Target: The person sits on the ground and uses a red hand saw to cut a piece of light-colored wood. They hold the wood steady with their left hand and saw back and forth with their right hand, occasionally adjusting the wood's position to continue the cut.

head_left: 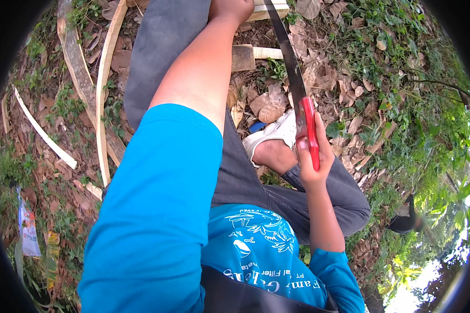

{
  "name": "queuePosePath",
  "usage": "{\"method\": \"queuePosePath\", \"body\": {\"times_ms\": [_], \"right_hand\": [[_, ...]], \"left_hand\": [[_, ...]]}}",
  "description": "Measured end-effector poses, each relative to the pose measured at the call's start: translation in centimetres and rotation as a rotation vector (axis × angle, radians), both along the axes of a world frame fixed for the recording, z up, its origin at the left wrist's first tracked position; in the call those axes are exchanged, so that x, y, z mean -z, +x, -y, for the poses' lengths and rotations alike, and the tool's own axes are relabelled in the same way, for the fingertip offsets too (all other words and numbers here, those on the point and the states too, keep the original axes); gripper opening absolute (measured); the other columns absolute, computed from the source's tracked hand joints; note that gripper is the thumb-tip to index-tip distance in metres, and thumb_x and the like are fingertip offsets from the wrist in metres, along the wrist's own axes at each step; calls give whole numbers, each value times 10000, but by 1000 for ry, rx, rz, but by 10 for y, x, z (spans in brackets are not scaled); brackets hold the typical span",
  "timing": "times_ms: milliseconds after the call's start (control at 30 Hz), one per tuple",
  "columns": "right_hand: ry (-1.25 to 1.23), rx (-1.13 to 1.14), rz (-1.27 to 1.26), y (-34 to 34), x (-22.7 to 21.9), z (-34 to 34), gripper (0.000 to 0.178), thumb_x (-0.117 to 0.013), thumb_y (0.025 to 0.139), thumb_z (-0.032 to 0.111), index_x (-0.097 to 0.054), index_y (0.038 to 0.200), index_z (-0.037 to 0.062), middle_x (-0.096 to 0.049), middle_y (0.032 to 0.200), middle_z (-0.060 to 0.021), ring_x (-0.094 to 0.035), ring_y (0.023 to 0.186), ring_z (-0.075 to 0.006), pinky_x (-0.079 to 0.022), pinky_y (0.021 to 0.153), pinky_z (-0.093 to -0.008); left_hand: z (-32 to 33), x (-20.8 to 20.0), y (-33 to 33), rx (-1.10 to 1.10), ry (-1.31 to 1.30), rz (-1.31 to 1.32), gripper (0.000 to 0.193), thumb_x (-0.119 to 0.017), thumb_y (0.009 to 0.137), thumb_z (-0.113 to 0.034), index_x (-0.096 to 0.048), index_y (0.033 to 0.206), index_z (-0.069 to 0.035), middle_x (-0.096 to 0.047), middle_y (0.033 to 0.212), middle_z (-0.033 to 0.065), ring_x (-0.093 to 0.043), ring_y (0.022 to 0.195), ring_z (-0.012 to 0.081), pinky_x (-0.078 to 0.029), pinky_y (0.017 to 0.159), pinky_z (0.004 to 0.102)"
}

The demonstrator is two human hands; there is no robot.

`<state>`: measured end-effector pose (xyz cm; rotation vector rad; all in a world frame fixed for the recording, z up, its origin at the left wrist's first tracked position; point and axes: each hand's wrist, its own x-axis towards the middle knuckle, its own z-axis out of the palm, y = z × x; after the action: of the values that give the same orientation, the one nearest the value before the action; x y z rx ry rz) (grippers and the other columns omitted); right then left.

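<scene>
The right hand [317,163] grips the red handle [309,130] of a long dark blade [291,65], which passes over the wood [260,13] at the top. The left hand [232,8] is beside this wood; its grip I cannot tell.

Red handle [312,128], dark blade [291,65]
</scene>
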<state>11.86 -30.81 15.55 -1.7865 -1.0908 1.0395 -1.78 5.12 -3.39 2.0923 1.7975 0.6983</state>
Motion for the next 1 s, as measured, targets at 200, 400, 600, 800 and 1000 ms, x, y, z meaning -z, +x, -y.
{"method": "queuePosePath", "body": {"times_ms": [200,400,600,800,1000], "right_hand": [[-19,-101,19,4,-2,-16,639,-554,906,-61,-457,1537,-37,-644,1381,-159,-636,1158,-159,-461,1028,-294],[268,-12,-140,-15,68,-170,647,-582,918,-42,-497,1547,79,-642,1032,18,-498,766,-16,-430,663,-189],[108,-24,-34,-5,34,-101,655,-597,911,-48,-503,1546,82,-668,1153,-33,-566,889,-53,-473,791,-202],[-55,41,17,2,-36,38,622,-553,906,-49,-462,1521,-61,-616,1422,-217,-599,1301,-235,-429,1101,-339],[33,124,-110,1,-23,-11,603,-560,930,-52,-460,1524,-64,-611,1417,-174,-604,1229,-180,-439,1070,-312]], "left_hand": [[3,4,-4,-1,-2,-14,409,-475,937,-317,-741,858,-17,-735,942,242,-705,911,417,-551,875,523],[-4,-33,7,0,-209,-20,435,-477,935,-319,-779,895,-9,-738,978,271,-724,939,428,-564,896,522],[1,-10,2,37,-4,12,456,-467,936,-337,-764,813,-12,-739,896,253,-720,866,433,-564,861,536],[-4,1,1,37,-44,-19,423,-487,914,-328,-757,841,-11,-734,936,260,-708,896,435,-556,856,538],[-2,3,1,33,19,30,405,-492,902,-325,-746,872,-11,-732,942,258,-703,901,440,-551,861,538]]}}
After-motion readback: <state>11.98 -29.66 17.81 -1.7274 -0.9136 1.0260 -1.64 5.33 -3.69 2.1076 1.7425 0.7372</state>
